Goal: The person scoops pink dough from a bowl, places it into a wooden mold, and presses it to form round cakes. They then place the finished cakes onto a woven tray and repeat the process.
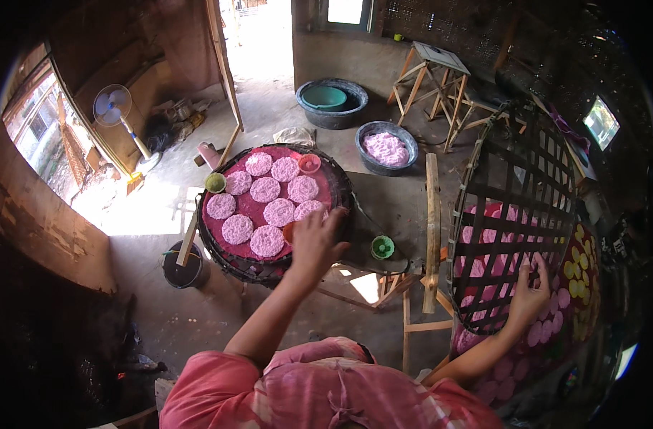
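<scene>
Round tray [251,209]: left hand [316,239] at its right edge, fingers spread. Farther right: right hand [531,292] at lattice rack [508,249], pinch unclear. Rack's probably light, springy; I'd grip its rim.

No readable text; no legible labels, brands, numbers or signs

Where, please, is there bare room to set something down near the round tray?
The dark tabletop is bare between the round tray and the wooden pole, beyond the green cup. The tray is crowded with pink discs, with the left hand over its right side.
</scene>
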Action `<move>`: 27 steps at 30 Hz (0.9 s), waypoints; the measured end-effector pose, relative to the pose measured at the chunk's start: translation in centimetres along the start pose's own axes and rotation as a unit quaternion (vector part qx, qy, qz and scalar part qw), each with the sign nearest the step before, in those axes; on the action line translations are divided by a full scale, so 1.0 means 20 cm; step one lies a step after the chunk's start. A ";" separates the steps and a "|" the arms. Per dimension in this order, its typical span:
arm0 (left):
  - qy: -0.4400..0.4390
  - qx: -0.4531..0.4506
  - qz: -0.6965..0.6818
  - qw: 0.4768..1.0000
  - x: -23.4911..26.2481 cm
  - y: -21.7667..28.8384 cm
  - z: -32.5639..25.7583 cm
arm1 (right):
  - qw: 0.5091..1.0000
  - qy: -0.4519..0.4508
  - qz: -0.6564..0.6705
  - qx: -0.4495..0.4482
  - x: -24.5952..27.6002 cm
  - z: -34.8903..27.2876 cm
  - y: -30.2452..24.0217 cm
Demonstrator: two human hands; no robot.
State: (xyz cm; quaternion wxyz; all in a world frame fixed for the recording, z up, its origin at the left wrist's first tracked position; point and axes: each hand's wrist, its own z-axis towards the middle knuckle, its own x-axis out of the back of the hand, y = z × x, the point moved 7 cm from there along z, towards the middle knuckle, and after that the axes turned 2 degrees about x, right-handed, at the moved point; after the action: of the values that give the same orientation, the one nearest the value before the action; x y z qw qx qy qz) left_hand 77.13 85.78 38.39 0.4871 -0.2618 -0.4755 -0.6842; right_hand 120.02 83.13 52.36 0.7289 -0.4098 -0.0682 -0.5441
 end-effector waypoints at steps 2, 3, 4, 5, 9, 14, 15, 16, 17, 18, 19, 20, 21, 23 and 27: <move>0.002 0.078 0.060 0.995 0.15 -0.17 -0.05 | 0.999 0.013 0.013 0.035 -0.05 0.02 -0.06; -0.042 0.130 0.071 0.988 0.15 -0.25 -0.08 | 0.997 0.011 0.017 0.072 -0.10 0.03 -0.11; -0.054 0.135 0.094 0.985 0.16 -0.29 -0.10 | 0.996 0.007 0.032 0.087 -0.16 0.04 -0.15; -0.030 0.123 0.069 0.990 0.18 -0.30 -0.11 | 0.992 0.008 0.045 0.114 -0.23 0.04 -0.22; 0.037 0.105 -0.053 0.992 0.24 -0.33 -0.15 | 0.978 -0.054 0.108 0.171 -0.60 0.04 -0.52; 0.134 0.142 -0.250 0.948 0.40 -0.43 -0.25 | 0.942 -0.147 0.180 0.242 -1.00 -0.11 -0.99; 0.162 0.147 -0.260 0.941 0.44 -0.46 -0.27 | 0.933 -0.165 0.198 0.252 -1.05 -0.14 -1.07; 0.197 0.118 -0.250 0.941 0.46 -0.44 -0.28 | 0.934 -0.141 0.191 0.268 -1.07 -0.17 -1.14; 0.087 0.181 -0.313 0.928 0.36 -0.48 -0.26 | 0.929 -0.159 0.200 0.267 -1.10 -0.19 -1.20; 0.094 0.126 -0.174 0.972 0.37 -0.43 -0.24 | 0.927 -0.162 0.214 0.262 -1.12 -0.19 -1.24; 0.084 0.089 -0.026 0.992 0.34 -0.39 -0.21 | 0.923 -0.160 0.228 0.266 -1.12 -0.19 -1.27; 0.048 0.125 -0.112 0.985 0.27 -0.42 -0.19 | 0.921 -0.172 0.235 0.259 -1.13 -0.19 -1.29; 0.042 0.111 -0.061 0.991 0.24 -0.40 -0.17 | 0.918 -0.182 0.244 0.253 -1.13 -0.18 -1.30; -0.002 0.127 -0.032 0.991 0.16 -0.41 -0.16 | 0.915 -0.168 0.264 0.254 -1.10 -0.14 -1.30; -0.029 0.120 -0.022 0.992 0.13 -0.41 -0.17 | 0.927 -0.156 0.233 0.251 -1.04 -0.06 -1.24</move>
State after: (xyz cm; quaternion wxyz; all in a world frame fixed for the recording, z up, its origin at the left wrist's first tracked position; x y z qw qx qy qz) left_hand 68.99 82.22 35.82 0.4860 -0.2110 -0.5736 -0.6247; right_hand 90.21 95.84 53.14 0.8943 -0.2976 -0.2177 -0.2534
